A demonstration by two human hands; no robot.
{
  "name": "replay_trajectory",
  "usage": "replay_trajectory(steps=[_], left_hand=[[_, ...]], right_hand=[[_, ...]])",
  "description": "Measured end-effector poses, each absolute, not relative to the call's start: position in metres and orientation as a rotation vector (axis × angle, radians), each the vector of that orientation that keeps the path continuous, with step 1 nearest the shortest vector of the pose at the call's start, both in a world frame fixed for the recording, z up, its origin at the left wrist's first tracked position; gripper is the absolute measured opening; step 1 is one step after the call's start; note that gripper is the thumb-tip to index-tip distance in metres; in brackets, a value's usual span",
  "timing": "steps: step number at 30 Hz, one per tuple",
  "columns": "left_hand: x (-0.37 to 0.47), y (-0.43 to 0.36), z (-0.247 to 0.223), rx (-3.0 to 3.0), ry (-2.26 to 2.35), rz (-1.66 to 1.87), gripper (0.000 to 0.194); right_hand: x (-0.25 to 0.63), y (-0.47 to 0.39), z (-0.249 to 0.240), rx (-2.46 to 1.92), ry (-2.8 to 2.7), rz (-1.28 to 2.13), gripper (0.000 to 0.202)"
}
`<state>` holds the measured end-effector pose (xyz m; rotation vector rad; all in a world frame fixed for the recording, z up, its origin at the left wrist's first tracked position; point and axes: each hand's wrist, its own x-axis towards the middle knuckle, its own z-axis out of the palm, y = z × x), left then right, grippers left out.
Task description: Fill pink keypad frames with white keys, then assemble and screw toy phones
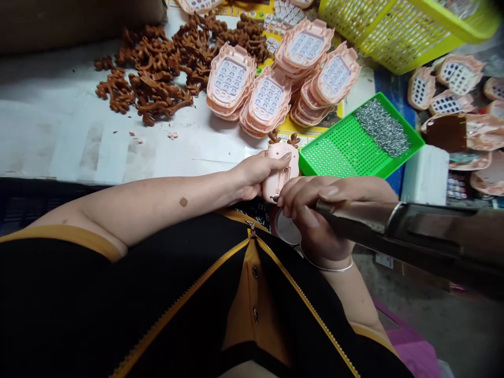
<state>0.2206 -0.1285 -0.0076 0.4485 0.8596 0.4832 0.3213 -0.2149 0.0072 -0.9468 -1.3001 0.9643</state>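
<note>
My left hand (255, 176) is closed around a pink toy phone case (279, 152) with brown antlers at its top, its screw-holed back facing up. The thumb lies across that back. In my right hand (315, 210) is a long dark power screwdriver (362, 218), slanting from the lower right towards the lower end of the case. My right fingertips are close to that end, and the fingers partly hide the screwdriver's tip. Just right of the case, a green perforated tray (331, 157) holds a pile of small silver screws (381, 126).
Stacks of pink keypad shells (271, 94) stand behind the hands. A heap of brown antler pieces (157, 73) spreads across the white table (59, 121). At the back right is a yellow basket (394, 37); more pink shells (459, 73) lie beyond the tray.
</note>
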Motion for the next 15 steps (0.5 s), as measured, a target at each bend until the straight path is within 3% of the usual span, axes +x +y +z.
replay_trajectory(steps=[10,15], left_hand=[[0.217,-0.129,0.000,0.478,0.879,0.450,0.002],[0.206,-0.129,-0.006,0.492,0.770,0.380,0.004]], right_hand=[[0.315,-0.211,0.015,-0.845,-1.337,0.774,0.024],[0.331,-0.250,0.052,-1.200,-1.166,0.611,0.029]])
